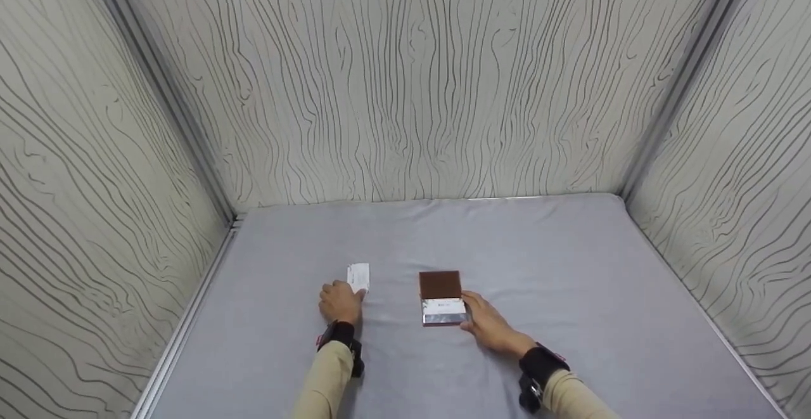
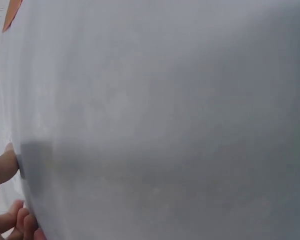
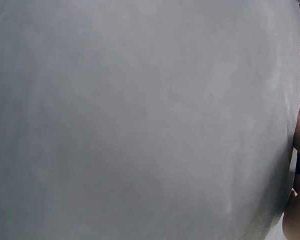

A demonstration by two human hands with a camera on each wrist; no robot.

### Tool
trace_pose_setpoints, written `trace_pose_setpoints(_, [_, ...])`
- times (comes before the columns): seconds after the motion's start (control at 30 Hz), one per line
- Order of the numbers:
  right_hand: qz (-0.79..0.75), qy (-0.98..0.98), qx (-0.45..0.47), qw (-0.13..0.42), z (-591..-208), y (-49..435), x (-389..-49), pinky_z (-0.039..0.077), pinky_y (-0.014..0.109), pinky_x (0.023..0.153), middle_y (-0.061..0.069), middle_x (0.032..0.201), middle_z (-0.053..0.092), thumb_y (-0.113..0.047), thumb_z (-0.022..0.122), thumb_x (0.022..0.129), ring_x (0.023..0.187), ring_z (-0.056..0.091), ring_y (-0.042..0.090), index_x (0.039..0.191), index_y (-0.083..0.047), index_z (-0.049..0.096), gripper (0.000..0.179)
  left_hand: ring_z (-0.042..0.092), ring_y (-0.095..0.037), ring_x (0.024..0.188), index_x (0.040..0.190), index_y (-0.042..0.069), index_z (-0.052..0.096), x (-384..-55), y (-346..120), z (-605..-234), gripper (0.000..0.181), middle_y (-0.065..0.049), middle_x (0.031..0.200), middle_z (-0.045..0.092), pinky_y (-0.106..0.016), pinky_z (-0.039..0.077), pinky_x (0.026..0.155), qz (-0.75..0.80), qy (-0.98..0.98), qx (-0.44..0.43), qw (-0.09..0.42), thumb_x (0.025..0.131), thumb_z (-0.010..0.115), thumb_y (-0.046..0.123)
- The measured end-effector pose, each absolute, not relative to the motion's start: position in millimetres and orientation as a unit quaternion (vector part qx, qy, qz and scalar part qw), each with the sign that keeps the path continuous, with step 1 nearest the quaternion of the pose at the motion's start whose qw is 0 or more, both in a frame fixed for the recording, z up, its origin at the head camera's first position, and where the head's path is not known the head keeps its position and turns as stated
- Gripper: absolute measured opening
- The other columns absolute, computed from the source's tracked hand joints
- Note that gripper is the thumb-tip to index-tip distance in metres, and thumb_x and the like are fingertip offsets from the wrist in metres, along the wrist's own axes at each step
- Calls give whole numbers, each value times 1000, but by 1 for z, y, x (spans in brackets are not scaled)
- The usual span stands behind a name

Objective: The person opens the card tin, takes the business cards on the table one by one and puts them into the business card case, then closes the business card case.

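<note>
A white printed card (image 1: 358,276) lies toward the left on the grey cloth. My left hand (image 1: 341,302) grips its near end, thumb at the right corner and fingers curled on the left. In the left wrist view, the thumb (image 2: 4,166) and fingertips show at the left edge, with a bit of white between them. To the right is an opened brown card case (image 1: 440,284). A white card (image 1: 442,307) with print sits in its near half, above a grey strip. My right hand (image 1: 491,325) holds the case by its right side, thumb at the near corner.
Grey cloth (image 1: 538,248) with shallow wrinkles covers the table. Pale panels with dark wood-grain lines stand at the back (image 1: 405,89), left (image 1: 82,172) and right (image 1: 747,203). A metal rail (image 1: 184,317) runs along the table's left side.
</note>
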State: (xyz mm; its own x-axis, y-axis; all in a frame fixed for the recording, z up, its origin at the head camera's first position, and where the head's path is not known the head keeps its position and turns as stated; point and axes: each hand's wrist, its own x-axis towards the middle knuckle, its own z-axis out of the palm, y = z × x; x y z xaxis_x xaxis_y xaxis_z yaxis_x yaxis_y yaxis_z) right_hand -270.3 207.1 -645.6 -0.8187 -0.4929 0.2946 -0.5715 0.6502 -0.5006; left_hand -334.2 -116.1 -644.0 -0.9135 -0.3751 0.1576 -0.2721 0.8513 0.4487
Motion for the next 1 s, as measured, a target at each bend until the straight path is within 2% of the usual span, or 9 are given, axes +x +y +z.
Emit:
trace_pose_setpoints(0.27, [296,-912,281,32,-645,207,-269,33,62,102,33,139,40,-8,64,93,126,42,50,135,18,40,56,59,-42,91,99,-14,62,-334,-118,-640,54,-26,93,58,-53,49,76,-245,-947,168,123,75,84,30])
trace_pose_setpoints(0.6, [290,-911,288,54,-645,206,-271,34,60,102,33,136,43,-4,66,90,124,44,49,133,18,42,53,59,-41,92,102,-10,57,-332,-118,-635,53,-25,97,61,-54,48,77,-254,-946,156,125,76,84,26])
trace_pose_setpoints(0.8, [295,-910,287,51,-645,207,-271,34,60,102,33,137,43,-4,66,90,125,44,49,134,18,42,54,58,-44,97,112,-5,53,-332,-116,-634,53,-25,105,63,-57,43,81,-306,-931,144,139,76,84,17])
trace_pose_setpoints(1.0, [286,-911,289,58,-646,207,-271,35,59,101,32,136,43,-3,66,89,124,45,49,133,17,43,54,62,-39,92,111,3,54,-331,-109,-630,34,-18,102,62,-54,45,77,-365,-908,100,180,83,73,3])
